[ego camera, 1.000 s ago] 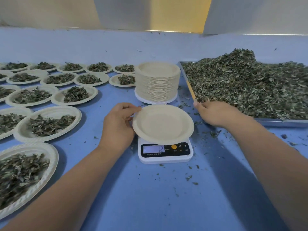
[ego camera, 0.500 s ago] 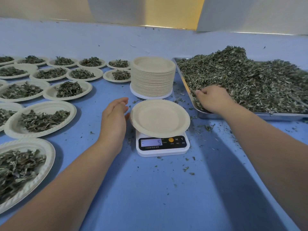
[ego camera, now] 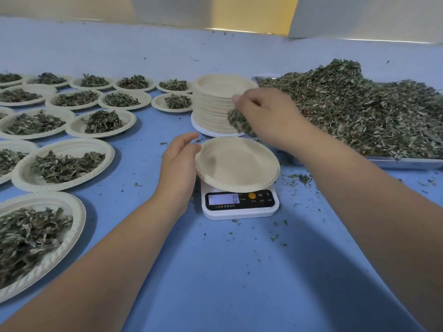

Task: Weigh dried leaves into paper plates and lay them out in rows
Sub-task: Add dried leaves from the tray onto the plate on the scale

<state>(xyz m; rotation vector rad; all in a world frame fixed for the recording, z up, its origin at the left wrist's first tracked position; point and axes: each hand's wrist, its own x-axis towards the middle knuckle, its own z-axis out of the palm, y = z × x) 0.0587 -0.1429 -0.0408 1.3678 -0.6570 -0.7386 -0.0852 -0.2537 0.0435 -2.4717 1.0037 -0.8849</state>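
The empty plate (ego camera: 237, 165) sits on the scale (ego camera: 240, 204), whose display reads 0. The right hand (ego camera: 266, 116) hangs above the plate's far rim, fingers clenched around a clump of leaves (ego camera: 238, 121). The left hand (ego camera: 178, 164) lies against the plate's left rim, fingers loosely curved, grasping nothing. Rows of filled plates (ego camera: 63, 165) lie at left; the tray (ego camera: 407, 163) stands at right.

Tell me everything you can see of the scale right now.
The small white plastic kitchen scale sits flat on the blue table. Its black front panel has a lit display reading 0, an orange round button and M and T keys. An empty beige paper plate rests on top, hiding the platform; the left hand is at that plate's rim.
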